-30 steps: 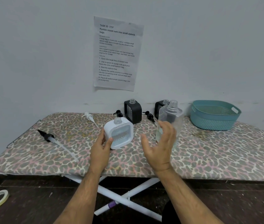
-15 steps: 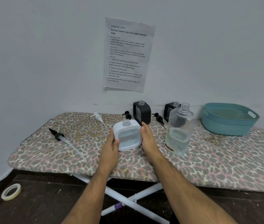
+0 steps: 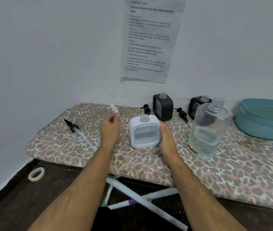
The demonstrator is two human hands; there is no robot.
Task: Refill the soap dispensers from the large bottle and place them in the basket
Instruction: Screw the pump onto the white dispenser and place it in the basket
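Observation:
A white soap dispenser [image 3: 143, 133] stands uncapped on the leopard-print board [image 3: 232, 172]. My right hand [image 3: 167, 141] grips its right side. My left hand [image 3: 110, 129] is lifted just left of it, fingers loosely curled, with the fingertips at the tube of a white pump [image 3: 114, 110] lying on the board. The large clear bottle [image 3: 207, 130], uncapped and about a third full, stands to the right. Two black dispensers [image 3: 163, 106] [image 3: 196, 105] stand open at the back. The teal basket [image 3: 266, 124] sits at the far right.
Two black pumps [image 3: 146, 109] [image 3: 182, 114] lie beside the black dispensers. A long-tubed black pump [image 3: 75, 129] lies at the board's left end. A tape roll [image 3: 36, 174] lies on the floor at left. The wall stands close behind, with a paper sheet [image 3: 149, 39] taped on it.
My right hand left the large bottle and took the white dispenser's right side. My left hand let go of the dispenser and moved up and left to the white pump.

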